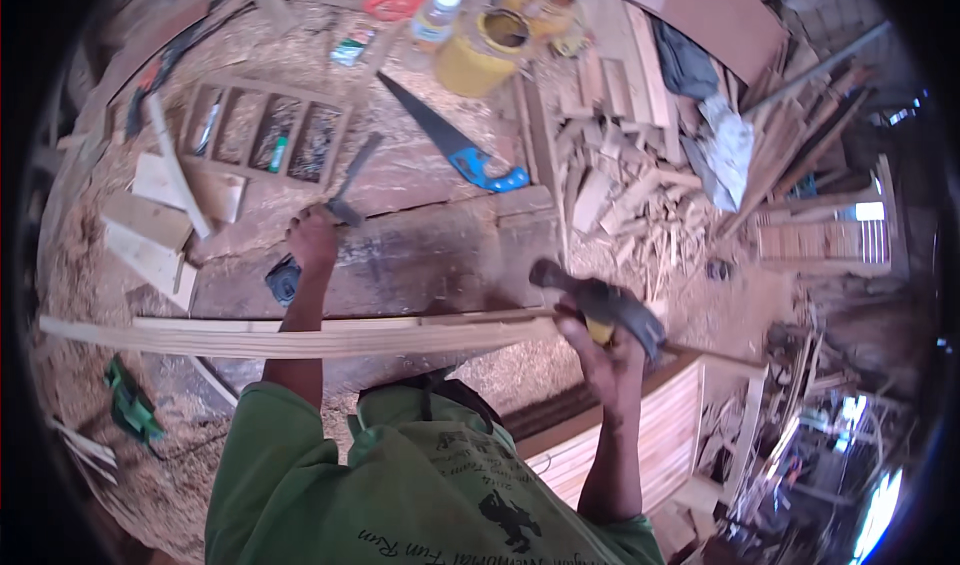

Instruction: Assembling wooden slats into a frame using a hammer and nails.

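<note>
My left hand (313,237) reaches over the workbench (430,260), its fingers closed at the near end of a dark try square (353,180). Beside that wrist lies a dark tape measure (283,280), partly covered by my forearm. In my right hand (612,357) is a claw hammer (610,305), gripped close to its dark head, with a bit of yellow handle showing. Long pale wooden strips (300,342) run across the bench's near edge, over my left forearm; their right end reaches close to my right hand.
A handsaw with a blue handle (487,171) lies beyond the bench's middle. Farther off are a divided wooden tray (262,130), a yellow container (480,60) and a bottle (433,25). Offcuts (640,190) pile up at right. A green power tool (132,402) sits at left.
</note>
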{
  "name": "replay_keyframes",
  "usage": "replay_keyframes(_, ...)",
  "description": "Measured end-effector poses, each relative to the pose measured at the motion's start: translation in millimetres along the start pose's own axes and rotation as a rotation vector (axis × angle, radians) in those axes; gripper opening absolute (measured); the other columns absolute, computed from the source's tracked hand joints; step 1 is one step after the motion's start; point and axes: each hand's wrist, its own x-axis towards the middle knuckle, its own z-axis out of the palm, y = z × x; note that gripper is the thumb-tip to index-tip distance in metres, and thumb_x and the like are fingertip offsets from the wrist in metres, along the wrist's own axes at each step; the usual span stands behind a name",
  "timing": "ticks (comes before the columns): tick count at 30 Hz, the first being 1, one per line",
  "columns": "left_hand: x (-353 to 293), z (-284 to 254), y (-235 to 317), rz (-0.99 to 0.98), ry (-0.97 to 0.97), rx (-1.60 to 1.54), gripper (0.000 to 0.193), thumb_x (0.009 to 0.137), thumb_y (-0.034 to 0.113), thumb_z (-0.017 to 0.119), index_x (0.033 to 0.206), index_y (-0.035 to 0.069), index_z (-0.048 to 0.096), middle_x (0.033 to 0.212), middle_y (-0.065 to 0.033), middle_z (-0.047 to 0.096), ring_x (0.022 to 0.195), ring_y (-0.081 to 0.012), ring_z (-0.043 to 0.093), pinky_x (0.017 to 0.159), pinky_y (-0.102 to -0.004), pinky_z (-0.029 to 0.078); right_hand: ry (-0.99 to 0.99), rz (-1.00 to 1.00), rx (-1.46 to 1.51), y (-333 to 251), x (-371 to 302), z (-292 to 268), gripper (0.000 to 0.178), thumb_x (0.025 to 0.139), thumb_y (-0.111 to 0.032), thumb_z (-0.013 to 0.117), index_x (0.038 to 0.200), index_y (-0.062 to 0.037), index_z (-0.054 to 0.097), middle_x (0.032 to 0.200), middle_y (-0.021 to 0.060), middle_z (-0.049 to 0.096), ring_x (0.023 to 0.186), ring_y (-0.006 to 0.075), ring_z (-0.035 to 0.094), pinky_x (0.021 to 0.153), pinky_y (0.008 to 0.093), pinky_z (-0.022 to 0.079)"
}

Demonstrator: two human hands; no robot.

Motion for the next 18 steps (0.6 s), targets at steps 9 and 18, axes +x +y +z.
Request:
replay_keyframes(9,3,6,-61,0.004,0.114,-0.346,0.019,0.088,0.015,0.072,0.103,0.004,0.067,0.084,-0.0170,0.075,0.068,-0.0342,0.072,0.066,-0.0492,0.057,-0.061,0.083,0.266,-30,48,19,0.032,0.095,-0.015,0.079,0.122,0.0009,0.072,0.106,0.0082,0.076,0.099,0.0148,0.070,0.090,0.0325,0.056)
replay_keyframes(18,-155,-111,-42,-0.375,-0.183,-1.651,0.011,0.095,0.004,0.066,0.102,0.001,0.074,0.089,-0.0039,0.070,0.078,-0.0132,0.064,0.070,-0.0280,0.054,0.014,-0.174,0.085,-5,64,22,0.023,0.090,-0.021,0.075,0.102,-0.0007,0.076,0.089,0.0167,0.075,0.084,0.0287,0.071,0.080,0.0405,0.055)
